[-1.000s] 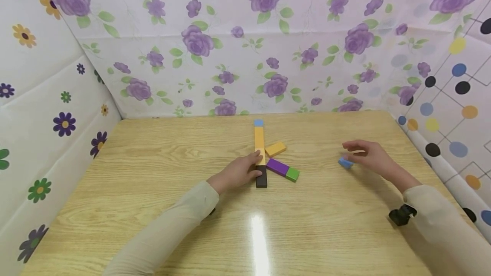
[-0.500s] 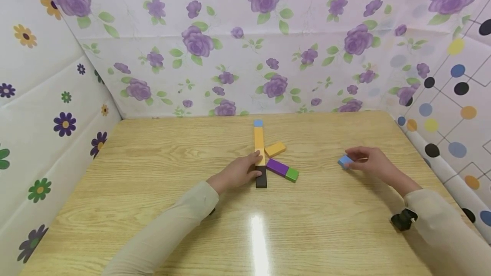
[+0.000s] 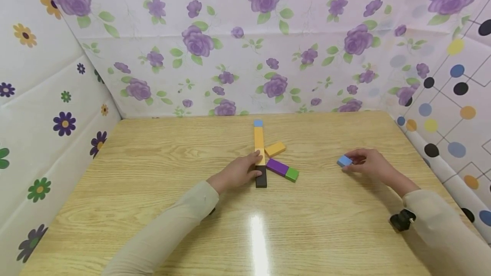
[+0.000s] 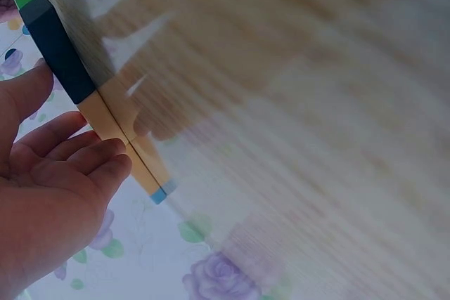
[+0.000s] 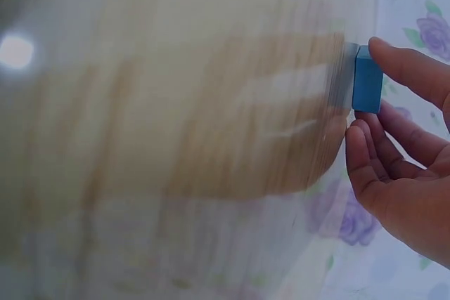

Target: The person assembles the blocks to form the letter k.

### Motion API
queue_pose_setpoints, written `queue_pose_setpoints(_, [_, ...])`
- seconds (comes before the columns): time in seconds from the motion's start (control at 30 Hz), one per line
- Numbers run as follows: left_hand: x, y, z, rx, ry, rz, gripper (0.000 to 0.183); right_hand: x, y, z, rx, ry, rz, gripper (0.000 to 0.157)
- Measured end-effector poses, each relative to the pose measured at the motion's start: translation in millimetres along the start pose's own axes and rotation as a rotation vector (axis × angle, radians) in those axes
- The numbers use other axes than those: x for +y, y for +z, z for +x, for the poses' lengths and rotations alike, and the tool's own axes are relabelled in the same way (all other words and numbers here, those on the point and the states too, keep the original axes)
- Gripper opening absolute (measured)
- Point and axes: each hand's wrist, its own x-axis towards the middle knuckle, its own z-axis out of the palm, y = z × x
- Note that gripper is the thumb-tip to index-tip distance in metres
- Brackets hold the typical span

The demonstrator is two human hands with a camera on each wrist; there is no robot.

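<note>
A straight row of flat blocks lies on the table: a black block point(image 3: 261, 178) nearest, yellow blocks point(image 3: 259, 137) beyond it, and a small blue block point(image 3: 258, 123) at the far end. My left hand point(image 3: 238, 173) rests against this row from the left, thumb at the black block and fingers at the yellow; the left wrist view shows the fingers loosely bent along its side. Out to the right, my right hand point(image 3: 372, 166) pinches a separate blue block point(image 5: 368, 81) between thumb and fingers, low at the table.
Just right of the row lie a loose yellow block point(image 3: 275, 149) and a purple block point(image 3: 277, 167), whose end meets a green block point(image 3: 292, 174). Patterned cloths point(image 3: 230, 54) stand behind and beside the wooden table point(image 3: 172, 148).
My right hand has lowered onto the separate blue block and closed its fingers on it. That block has shifted very slightly to the left. The left hand and the row look unmoved.
</note>
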Motion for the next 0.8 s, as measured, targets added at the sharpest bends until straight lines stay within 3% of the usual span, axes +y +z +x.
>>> queue_pose_setpoints(0.33, [-0.9,1.8,0.2,-0.006,-0.014,0.004,0.055,-3.3,3.1,2.7,-0.006,-0.025,-0.012,0.049])
queue_pose_setpoints(0.8, [1.6,-1.5,-0.8,-0.006,-0.022,0.006,0.055,-16.1,3.9,16.9,-0.026,-0.060,0.068,0.051])
